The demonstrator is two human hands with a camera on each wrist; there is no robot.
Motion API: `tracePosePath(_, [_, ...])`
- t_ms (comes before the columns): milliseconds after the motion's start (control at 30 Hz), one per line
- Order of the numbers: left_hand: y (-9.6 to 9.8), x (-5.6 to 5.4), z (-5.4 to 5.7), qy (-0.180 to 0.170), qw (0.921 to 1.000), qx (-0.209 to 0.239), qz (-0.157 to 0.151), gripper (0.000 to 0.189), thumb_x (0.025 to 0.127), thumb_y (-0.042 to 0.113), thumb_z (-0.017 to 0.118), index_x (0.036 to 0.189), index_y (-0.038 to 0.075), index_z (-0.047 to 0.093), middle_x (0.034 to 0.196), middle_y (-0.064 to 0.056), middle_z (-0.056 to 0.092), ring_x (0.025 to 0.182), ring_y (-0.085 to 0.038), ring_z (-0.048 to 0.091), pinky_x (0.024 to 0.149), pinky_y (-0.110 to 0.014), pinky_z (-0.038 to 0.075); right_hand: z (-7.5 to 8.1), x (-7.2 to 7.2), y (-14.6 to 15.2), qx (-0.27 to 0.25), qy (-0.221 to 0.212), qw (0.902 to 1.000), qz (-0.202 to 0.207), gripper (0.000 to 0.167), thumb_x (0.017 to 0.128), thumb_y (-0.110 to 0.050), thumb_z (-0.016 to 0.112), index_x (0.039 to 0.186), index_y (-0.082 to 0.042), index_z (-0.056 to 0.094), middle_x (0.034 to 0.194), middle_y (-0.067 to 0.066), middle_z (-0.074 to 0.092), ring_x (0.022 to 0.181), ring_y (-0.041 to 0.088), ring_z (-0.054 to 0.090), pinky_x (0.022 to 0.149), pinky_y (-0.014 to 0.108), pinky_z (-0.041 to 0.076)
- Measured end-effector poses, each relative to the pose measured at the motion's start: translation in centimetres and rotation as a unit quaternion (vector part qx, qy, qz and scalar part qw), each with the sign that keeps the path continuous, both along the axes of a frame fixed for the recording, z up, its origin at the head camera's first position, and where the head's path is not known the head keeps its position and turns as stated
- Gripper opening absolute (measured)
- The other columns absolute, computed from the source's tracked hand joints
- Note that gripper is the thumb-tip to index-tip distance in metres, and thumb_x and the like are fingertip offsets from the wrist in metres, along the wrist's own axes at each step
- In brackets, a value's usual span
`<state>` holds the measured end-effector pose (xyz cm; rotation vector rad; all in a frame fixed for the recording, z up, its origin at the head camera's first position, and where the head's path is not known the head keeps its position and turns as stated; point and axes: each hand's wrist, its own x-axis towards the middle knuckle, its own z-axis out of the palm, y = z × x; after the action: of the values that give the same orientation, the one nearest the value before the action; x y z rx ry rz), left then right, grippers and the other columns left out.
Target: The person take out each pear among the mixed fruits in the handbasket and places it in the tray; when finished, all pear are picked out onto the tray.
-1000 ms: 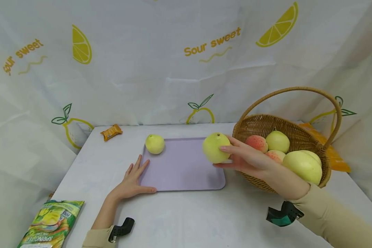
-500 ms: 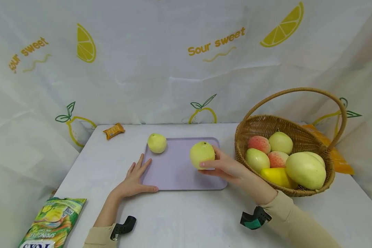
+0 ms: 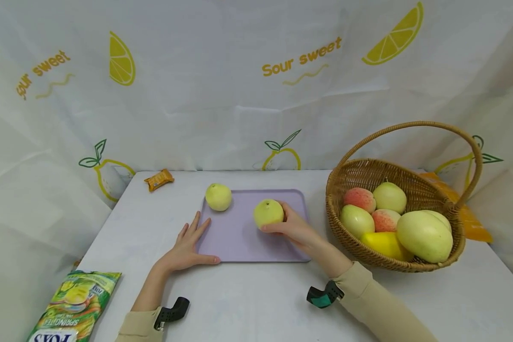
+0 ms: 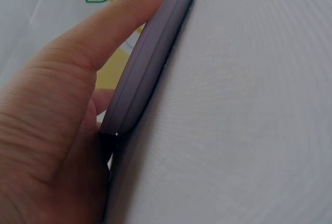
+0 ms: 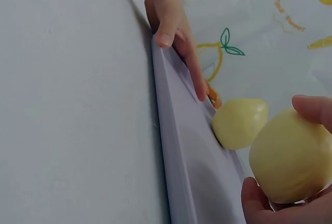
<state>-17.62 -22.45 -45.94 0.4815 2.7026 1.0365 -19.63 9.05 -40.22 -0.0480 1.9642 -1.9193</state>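
Note:
My right hand (image 3: 294, 229) grips a round yellow-green fruit (image 3: 268, 213) over the right half of the lilac tray (image 3: 235, 237). In the right wrist view, thumb and fingers wrap the sides of this fruit (image 5: 290, 156). A similar fruit (image 3: 218, 197) sits at the tray's back left corner, and its slightly tapered shape (image 5: 239, 123) shows in the right wrist view. My left hand (image 3: 187, 249) rests with spread fingers at the tray's front left corner. Its thumb lies along the front rim (image 4: 150, 53), as the left wrist view shows.
On the right stands a wicker basket (image 3: 410, 267) with a tall handle, holding peaches, yellow-green fruits and a yellow one. Behind it lies an orange packet (image 3: 474, 225). A small orange wrapped snack (image 3: 159, 180) is at the back left, a green tea bag (image 3: 74, 304) at the front left.
My right hand has carried the fruit left from beside the basket and lowered it toward the tray. More of the basket's fruit now shows. The left hand stays at the tray's corner.

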Motion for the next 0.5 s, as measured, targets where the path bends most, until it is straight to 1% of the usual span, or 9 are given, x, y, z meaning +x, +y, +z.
tracePosePath(133, [0.0, 0.1, 0.0, -0.003, 1.0000, 0.000, 0.001, 0.114, 0.072, 0.052, 0.082, 0.157, 0.010, 0.019, 0.162, -0.015, -0.012, 0.144, -0.044, -0.016, 0.113, -0.061, -0.007, -0.4, -0.7, -0.6, 0.032, 0.009, 0.9994, -0.010, 0.084, 0.076, -0.006, 0.079, 0.146, -0.005, 0.032, 0.139, 0.016, 0.044, 0.123, 0.030, 0.042, 0.107, 0.047, 0.032])
tracePosePath(200, [0.0, 0.1, 0.1, -0.001, 1.0000, 0.000, 0.000, 0.114, 0.072, 0.053, 0.082, 0.157, 0.010, 0.019, 0.162, -0.015, -0.012, 0.144, -0.044, -0.016, 0.113, -0.060, -0.007, -0.6, -1.1, -0.9, 0.037, 0.008, 0.9991, -0.017, 0.086, 0.075, -0.007, 0.080, 0.146, -0.005, 0.033, 0.139, 0.016, 0.044, 0.124, 0.030, 0.042, 0.110, 0.049, 0.028])
tracePosePath(400, [0.0, 0.2, 0.1, 0.004, 1.0000, 0.003, 0.000, 0.114, 0.072, 0.052, 0.082, 0.156, 0.009, 0.019, 0.162, -0.016, -0.012, 0.143, -0.044, -0.016, 0.113, -0.060, -0.008, -0.9, -2.0, -1.9, 0.037, 0.010, 0.9989, -0.027, 0.084, 0.074, -0.006, 0.079, 0.145, -0.004, 0.035, 0.138, 0.016, 0.045, 0.123, 0.031, 0.042, 0.108, 0.052, 0.027])
tracePosePath(500, [0.1, 0.1, 0.1, 0.001, 1.0000, 0.002, 0.003, 0.114, 0.071, 0.053, 0.082, 0.156, 0.010, 0.020, 0.162, -0.015, -0.011, 0.144, -0.044, -0.016, 0.113, -0.061, -0.006, -1.1, -2.5, -2.3, 0.040, 0.008, 0.9983, -0.041, 0.085, 0.074, -0.007, 0.080, 0.146, -0.004, 0.035, 0.138, 0.017, 0.046, 0.122, 0.032, 0.043, 0.108, 0.052, 0.028])
